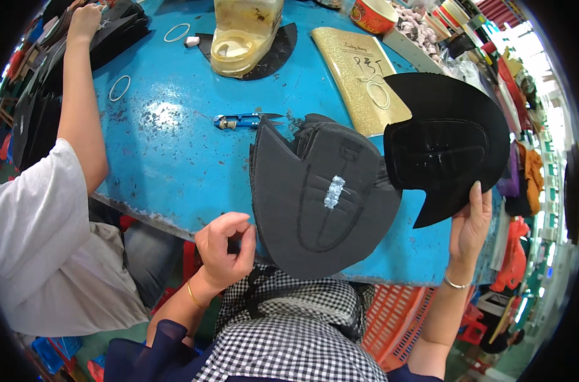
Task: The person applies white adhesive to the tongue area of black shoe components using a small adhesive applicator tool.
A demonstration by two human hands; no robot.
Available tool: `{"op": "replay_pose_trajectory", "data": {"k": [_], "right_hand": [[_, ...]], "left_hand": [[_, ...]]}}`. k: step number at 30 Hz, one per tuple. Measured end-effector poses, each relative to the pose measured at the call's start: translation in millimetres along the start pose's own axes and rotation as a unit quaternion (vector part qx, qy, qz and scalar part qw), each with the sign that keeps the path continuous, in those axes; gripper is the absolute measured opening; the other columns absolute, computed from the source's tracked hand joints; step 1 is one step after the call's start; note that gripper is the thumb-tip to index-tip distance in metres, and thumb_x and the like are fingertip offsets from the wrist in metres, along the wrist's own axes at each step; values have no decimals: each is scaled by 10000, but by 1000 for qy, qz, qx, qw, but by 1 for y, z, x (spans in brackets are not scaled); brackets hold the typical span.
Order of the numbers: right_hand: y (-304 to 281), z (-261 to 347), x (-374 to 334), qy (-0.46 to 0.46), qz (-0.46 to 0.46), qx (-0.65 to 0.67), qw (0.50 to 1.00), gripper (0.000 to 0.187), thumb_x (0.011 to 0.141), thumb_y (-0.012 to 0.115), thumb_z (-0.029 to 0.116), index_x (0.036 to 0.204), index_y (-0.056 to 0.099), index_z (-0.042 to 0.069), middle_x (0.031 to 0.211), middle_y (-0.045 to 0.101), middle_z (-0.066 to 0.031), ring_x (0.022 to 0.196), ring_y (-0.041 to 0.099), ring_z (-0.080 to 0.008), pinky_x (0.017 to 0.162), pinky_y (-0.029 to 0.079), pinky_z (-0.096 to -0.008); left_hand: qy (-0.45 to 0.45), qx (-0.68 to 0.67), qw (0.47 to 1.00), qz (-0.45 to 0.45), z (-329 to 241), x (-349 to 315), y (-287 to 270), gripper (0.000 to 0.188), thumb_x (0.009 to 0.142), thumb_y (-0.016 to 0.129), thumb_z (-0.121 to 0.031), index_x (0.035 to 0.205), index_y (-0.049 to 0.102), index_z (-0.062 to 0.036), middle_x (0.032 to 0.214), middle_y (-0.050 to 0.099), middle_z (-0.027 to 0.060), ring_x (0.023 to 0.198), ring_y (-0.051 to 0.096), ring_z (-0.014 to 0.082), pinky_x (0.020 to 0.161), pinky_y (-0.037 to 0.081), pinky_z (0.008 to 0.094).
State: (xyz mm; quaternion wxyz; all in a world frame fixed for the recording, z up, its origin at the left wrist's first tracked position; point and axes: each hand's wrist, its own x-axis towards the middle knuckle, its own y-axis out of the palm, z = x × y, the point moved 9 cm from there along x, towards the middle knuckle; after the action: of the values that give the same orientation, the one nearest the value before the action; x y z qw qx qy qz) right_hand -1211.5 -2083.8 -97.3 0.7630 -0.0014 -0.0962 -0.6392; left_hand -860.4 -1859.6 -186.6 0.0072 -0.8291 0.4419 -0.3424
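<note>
Right hand (471,223): closed on the lower right rim of a black moulded panel (452,137), thumb uppermost, panel held at the right of the stack. Left hand (226,251): half-curled, thumb and index tips close, nothing seen in it; just beside the left edge of the stack of dark grey foam-like panels (277,210); contact cannot be told. A shiny whitish patch (334,192) lies on the top panel.

Handling (judged): black panel light, springy, smooth enough to slide; best pinched at the broad rim, clear of the pointed, notched corners, which could crease. Grey panels probably softer.

Surface: scuffed blue desk (156,178), glossy in places, bearing blue thread snips (242,121) and a gold booklet (343,70). Room: cluttered workshop; co-worker's arm (79,89) at left, orange basket (397,318) below the desk edge.
</note>
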Motion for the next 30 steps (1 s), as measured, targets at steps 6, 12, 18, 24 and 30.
{"op": "replay_pose_trajectory", "data": {"k": [6,12,18,24,30], "right_hand": [[9,4,0,6,-13,16,1000,333,1047,541,141,1363,569,40,1288,663,-75,1161,632,-151,1010,503,-314],[18,20,-1,-37,16,17,999,352,1044,521,85,1390,531,20,1298,647,-78,1140,630,-151,1018,487,-317],[90,65,-53,-348,152,-299,875,119,891,624,61,998,674,70,1064,706,-185,978,668,-359,848,540,-473],[155,0,-113,-339,386,-450,731,241,851,700,216,1063,750,319,1222,710,69,1175,613,-196,1059,390,-370],[156,-4,-114,-351,379,-449,729,242,832,719,237,1033,750,369,1215,708,108,1187,590,-185,1084,359,-387]], "left_hand": [[11,11,1000,7,-6,0,2,375,776,662,125,1109,541,3,673,598,57,505,559,156,498,449,263],[4,7,1000,9,-6,-2,1,366,775,653,116,1110,550,7,677,604,61,515,583,172,494,448,275],[-21,25,999,23,-6,0,2,356,780,668,91,1106,560,-3,698,636,56,523,589,182,505,457,281],[-42,-26,997,52,-2,2,3,355,930,637,-297,1118,578,-1,747,660,62,574,610,175,536,476,276],[-19,-7,998,53,-5,2,3,614,946,555,-608,1097,581,-14,773,672,66,584,618,182,533,474,282]]}}
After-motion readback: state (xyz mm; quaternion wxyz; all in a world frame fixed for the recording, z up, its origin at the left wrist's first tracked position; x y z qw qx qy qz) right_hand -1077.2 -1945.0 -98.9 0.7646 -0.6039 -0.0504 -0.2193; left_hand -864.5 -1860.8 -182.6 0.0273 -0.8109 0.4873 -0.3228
